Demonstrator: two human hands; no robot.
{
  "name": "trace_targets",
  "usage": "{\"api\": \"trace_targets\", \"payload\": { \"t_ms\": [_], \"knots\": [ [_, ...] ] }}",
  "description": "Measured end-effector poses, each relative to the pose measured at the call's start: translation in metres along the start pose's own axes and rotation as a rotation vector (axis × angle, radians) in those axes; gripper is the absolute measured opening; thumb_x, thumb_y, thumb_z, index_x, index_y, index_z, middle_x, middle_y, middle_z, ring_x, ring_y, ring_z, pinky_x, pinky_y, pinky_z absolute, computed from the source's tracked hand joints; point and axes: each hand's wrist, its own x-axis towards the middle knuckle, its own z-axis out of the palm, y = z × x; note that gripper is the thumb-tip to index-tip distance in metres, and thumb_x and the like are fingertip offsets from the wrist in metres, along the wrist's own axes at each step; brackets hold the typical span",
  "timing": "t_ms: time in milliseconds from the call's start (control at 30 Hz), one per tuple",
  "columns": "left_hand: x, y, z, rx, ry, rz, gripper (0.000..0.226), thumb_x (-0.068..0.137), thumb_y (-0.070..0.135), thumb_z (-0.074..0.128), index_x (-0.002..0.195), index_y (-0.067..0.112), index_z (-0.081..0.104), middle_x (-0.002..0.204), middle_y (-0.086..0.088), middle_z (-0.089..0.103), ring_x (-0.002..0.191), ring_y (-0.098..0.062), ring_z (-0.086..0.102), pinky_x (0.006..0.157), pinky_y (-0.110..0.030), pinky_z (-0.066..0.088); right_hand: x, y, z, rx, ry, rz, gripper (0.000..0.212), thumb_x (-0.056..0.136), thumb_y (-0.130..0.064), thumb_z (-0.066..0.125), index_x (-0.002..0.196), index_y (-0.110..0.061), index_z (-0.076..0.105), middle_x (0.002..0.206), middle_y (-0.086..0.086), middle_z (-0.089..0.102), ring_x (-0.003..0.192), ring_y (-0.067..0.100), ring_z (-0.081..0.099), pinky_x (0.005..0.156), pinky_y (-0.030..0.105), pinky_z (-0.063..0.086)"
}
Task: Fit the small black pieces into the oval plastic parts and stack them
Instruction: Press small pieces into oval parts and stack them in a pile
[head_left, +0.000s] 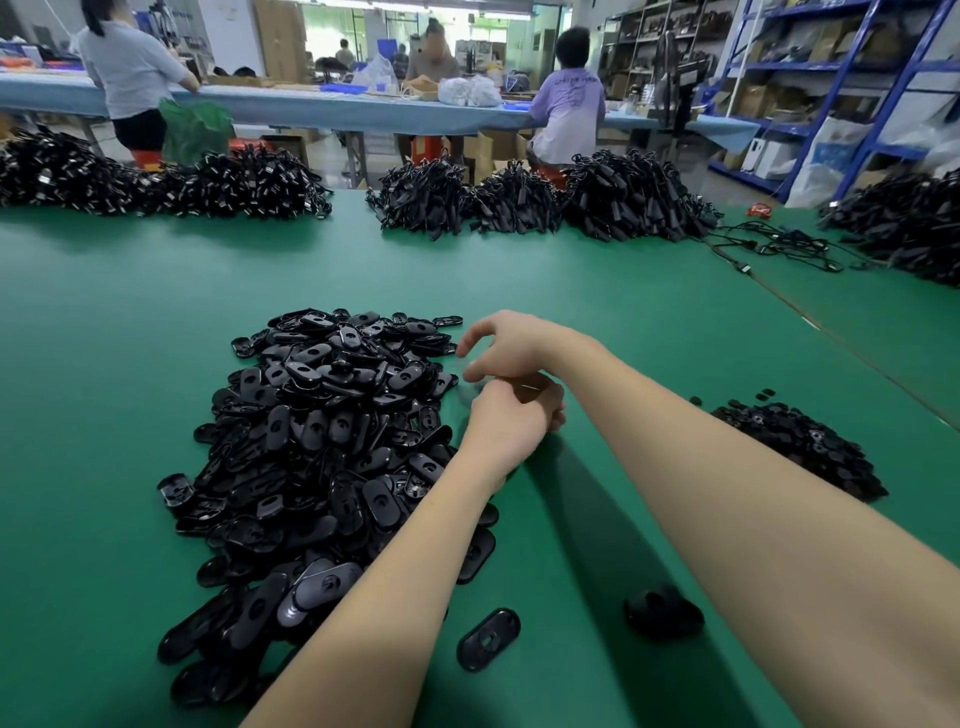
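One big heap of oval parts (332, 441) left on the green tabletop (597, 291), one smaller heap of small black pieces (800, 447) right, one loose oval (488, 639) near. Left hand (511, 415) and right hand (511, 345) together beside the big heap, fingers curled; contents unclear. Open green between heaps.

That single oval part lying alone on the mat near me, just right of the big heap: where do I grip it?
Pinch the lone oval part across its narrow width, on the long straight edges, coming from above. It lies flat on the green mat, apart from the heap, so both sides look free for the fingers.
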Motion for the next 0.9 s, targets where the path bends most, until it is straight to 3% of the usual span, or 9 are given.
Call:
{"api": "trace_targets", "payload": {
  "t_ms": [100, 200, 367, 467, 533, 600, 767, 900],
  "knots": [
    [-0.001, 0.003, -0.002, -0.035, -0.018, -0.011, 0.016, 0.093, 0.013, 0.057, 0.104, 0.011, 0.068, 0.094, -0.005, 0.077, 0.067, -0.010, 0.069, 0.077, -0.030, 0.055, 0.004, -0.008, 0.004, -0.031, 0.010, -0.033, 0.031, 0.091, -0.031, 0.073, 0.121, -0.037, 0.068, 0.086, -0.013, 0.051, 0.074, 0.009, 0.053, 0.057, 0.025, 0.040],
    [-0.003, 0.006, -0.002, -0.077, -0.028, -0.030, 0.023, 0.091, 0.011, 0.054, 0.110, 0.008, 0.068, 0.101, -0.012, 0.076, 0.075, -0.017, 0.068, 0.087, -0.037, 0.054, 0.006, -0.010, 0.008, -0.034, -0.001, -0.060, 0.030, 0.090, -0.035, 0.076, 0.119, -0.037, 0.070, 0.096, -0.014, 0.054, 0.092, 0.017, 0.055, 0.077, 0.026, 0.041],
    [0.001, 0.005, -0.004, -0.079, -0.020, -0.086, 0.019, 0.094, 0.015, 0.049, 0.093, 0.028, 0.063, 0.080, 0.008, 0.074, 0.061, -0.004, 0.067, 0.078, -0.031, 0.051, 0.011, -0.013, 0.014, -0.016, -0.003, -0.076, 0.030, 0.087, -0.034, 0.080, 0.116, -0.035, 0.073, 0.106, -0.008, 0.060, 0.099, 0.017, 0.057, 0.083, 0.029, 0.045],
    [0.002, 0.003, -0.005, -0.132, -0.013, -0.102, 0.021, 0.095, 0.011, 0.048, 0.091, 0.027, 0.059, 0.076, 0.007, 0.071, 0.066, -0.011, 0.066, 0.078, -0.032, 0.048, 0.013, -0.015, 0.017, -0.010, 0.012, -0.064, 0.024, 0.084, -0.032, 0.081, 0.108, -0.031, 0.075, 0.099, -0.007, 0.063, 0.093, 0.017, 0.059, 0.074, 0.025, 0.046],
    [0.003, 0.003, -0.006, -0.154, -0.013, -0.097, 0.021, 0.095, 0.008, 0.047, 0.090, 0.025, 0.059, 0.079, 0.002, 0.070, 0.077, -0.020, 0.064, 0.081, -0.035, 0.047, 0.013, -0.016, 0.018, 0.011, 0.014, -0.043, 0.020, 0.082, -0.032, 0.083, 0.100, -0.029, 0.075, 0.089, -0.009, 0.064, 0.085, 0.015, 0.060, 0.058, 0.022, 0.045],
    [0.004, 0.003, -0.005, -0.151, -0.026, -0.099, 0.020, 0.095, 0.009, 0.048, 0.089, 0.025, 0.059, 0.078, 0.002, 0.070, 0.076, -0.020, 0.064, 0.082, -0.035, 0.048, 0.013, -0.015, 0.017, 0.031, 0.001, -0.024, 0.021, 0.078, -0.035, 0.086, 0.093, -0.028, 0.073, 0.082, -0.011, 0.063, 0.076, 0.010, 0.059, 0.051, 0.020, 0.042],
    [0.004, 0.002, -0.004, -0.136, -0.037, -0.053, 0.018, 0.091, 0.012, 0.052, 0.091, 0.025, 0.064, 0.071, 0.008, 0.072, 0.060, -0.006, 0.067, 0.076, -0.031, 0.053, 0.010, -0.011, 0.013, 0.067, -0.029, -0.018, 0.018, 0.077, -0.035, 0.087, 0.078, -0.027, 0.071, 0.083, -0.008, 0.069, 0.081, 0.013, 0.063, 0.072, 0.027, 0.050],
    [0.003, 0.001, -0.003, -0.158, -0.049, -0.014, 0.018, 0.091, 0.010, 0.056, 0.094, 0.024, 0.069, 0.091, -0.001, 0.078, 0.071, -0.010, 0.072, 0.084, -0.036, 0.058, 0.005, -0.011, 0.008, 0.075, -0.050, -0.019, 0.015, 0.080, -0.032, 0.085, 0.074, -0.028, 0.072, 0.089, -0.008, 0.073, 0.083, 0.012, 0.064, 0.077, 0.029, 0.052]
  ]
}}
